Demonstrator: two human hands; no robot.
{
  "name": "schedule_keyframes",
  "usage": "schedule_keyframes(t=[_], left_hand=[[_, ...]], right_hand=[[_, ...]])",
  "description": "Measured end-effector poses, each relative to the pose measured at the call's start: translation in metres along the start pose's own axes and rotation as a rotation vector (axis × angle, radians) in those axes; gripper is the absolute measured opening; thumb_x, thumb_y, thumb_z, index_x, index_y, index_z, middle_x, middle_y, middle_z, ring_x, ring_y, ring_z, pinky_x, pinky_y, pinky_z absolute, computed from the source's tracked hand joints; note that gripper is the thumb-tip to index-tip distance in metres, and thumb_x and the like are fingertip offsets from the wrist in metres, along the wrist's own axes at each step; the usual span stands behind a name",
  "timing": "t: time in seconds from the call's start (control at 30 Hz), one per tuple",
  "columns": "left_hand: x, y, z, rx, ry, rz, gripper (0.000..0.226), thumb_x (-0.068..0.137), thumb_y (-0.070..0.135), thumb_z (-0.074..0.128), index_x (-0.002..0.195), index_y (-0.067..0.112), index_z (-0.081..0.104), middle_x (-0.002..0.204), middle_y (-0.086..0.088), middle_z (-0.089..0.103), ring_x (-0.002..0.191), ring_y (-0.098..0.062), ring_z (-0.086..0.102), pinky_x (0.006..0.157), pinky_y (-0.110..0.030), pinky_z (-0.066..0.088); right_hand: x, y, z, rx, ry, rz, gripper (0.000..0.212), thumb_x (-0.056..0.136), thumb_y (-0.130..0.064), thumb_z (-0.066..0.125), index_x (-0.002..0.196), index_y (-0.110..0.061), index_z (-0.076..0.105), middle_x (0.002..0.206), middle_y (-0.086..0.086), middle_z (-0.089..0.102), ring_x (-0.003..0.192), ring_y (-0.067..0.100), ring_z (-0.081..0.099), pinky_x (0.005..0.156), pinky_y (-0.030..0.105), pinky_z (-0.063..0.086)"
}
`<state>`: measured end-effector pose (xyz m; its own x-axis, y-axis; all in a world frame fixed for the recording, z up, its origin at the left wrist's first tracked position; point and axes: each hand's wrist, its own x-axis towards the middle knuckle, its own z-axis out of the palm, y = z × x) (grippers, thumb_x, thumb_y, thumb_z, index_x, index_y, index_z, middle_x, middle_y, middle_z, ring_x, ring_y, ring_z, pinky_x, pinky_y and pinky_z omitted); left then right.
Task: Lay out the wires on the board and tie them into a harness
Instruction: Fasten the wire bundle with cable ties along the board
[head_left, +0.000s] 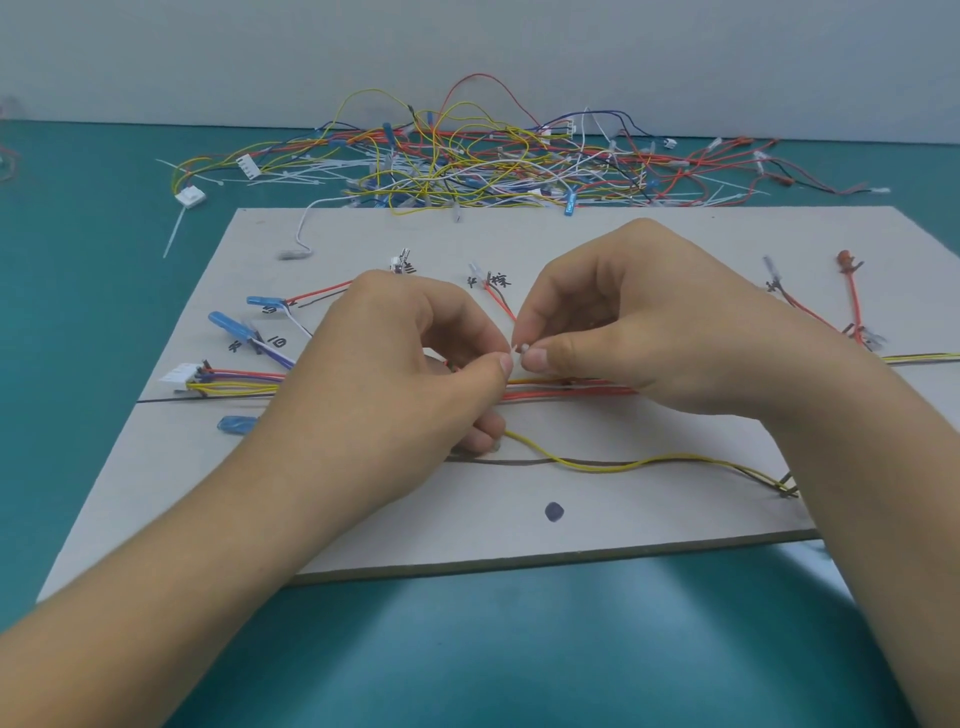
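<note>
1. Between the two thumbs, just above the wire bundle, sits one small white piece; it is too small to tell what it is.
2. Two hands work over one grey board. The left hand pinches the white piece between thumb and forefinger, its other fingers curled under. The right hand pinches the same piece from the opposite side, thumb tip to thumb tip.
3. The bundle of red, orange and yellow wires lies with its long axis left to right across the board. It passes under both palms and comes out past the right wrist toward the board's right edge.
4. Left of the left hand, the bundle ends at one white connector, which points left.
5. Also left of that hand lie three blue terminals: two beyond the connector and one nearer the person.
6. Below the hands, on the person's side, run one yellow wire and one dark wire, both lengthwise left to right. The yellow one starts at the left hand's curled lower fingers.
7. Right of the right hand, one red terminal stands at the far end of a red lead.
8. Beyond both hands, past the board's far edge, a tangled pile of loose wires lies on the teal table.
</note>
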<state>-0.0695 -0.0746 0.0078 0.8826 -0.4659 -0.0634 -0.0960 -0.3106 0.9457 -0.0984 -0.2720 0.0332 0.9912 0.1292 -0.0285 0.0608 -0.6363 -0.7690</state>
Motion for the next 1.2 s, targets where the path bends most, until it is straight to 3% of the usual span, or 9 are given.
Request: schedule_keyframes(t=[0.47, 0.87, 1.1, 1.2], left_hand=[[0.0002, -0.0035, 0.0028, 0.053, -0.004, 0.064, 0.019, 0.093, 0.007, 0.069, 0.077, 0.016, 0.073, 0.062, -0.004, 0.073, 0.051, -0.019, 0.073, 0.05, -0.03, 0.061], [0.0016, -0.0049, 0.0039, 0.015, 0.001, 0.075, 0.016, 0.092, 0.008, 0.073, 0.081, 0.018, 0.072, 0.062, -0.007, 0.073, 0.054, -0.025, 0.074, 0.057, -0.045, 0.065], [0.0029, -0.0036, 0.0041, -0.065, 0.023, 0.107, 0.025, 0.089, -0.003, 0.074, 0.086, 0.02, 0.066, 0.066, -0.008, 0.071, 0.056, -0.028, 0.074, 0.054, -0.045, 0.064], [0.0033, -0.0048, 0.0033, -0.061, 0.021, 0.117, 0.026, 0.089, -0.005, 0.073, 0.084, 0.019, 0.066, 0.066, -0.008, 0.071, 0.056, -0.028, 0.074, 0.053, -0.045, 0.064]], right_hand=[[-0.0006, -0.0037, 0.0017, -0.014, -0.01, 0.018, 0.009, 0.087, -0.006, 0.076, 0.085, -0.014, 0.077, 0.076, 0.009, 0.076, 0.075, 0.03, 0.071, 0.07, 0.046, 0.058], [-0.0031, -0.0055, 0.0009, -0.039, -0.032, 0.006, 0.007, 0.088, -0.008, 0.076, 0.086, -0.014, 0.076, 0.075, 0.007, 0.075, 0.074, 0.027, 0.072, 0.071, 0.046, 0.058], [-0.0021, -0.0027, 0.0034, -0.032, -0.057, -0.037, 0.007, 0.087, -0.013, 0.079, 0.083, -0.016, 0.075, 0.072, 0.004, 0.074, 0.07, 0.022, 0.07, 0.066, 0.04, 0.057], [-0.0017, -0.0013, 0.0036, -0.024, -0.057, -0.05, 0.007, 0.086, -0.016, 0.081, 0.082, -0.018, 0.075, 0.07, 0.002, 0.073, 0.062, 0.01, 0.064, 0.059, 0.029, 0.052]])
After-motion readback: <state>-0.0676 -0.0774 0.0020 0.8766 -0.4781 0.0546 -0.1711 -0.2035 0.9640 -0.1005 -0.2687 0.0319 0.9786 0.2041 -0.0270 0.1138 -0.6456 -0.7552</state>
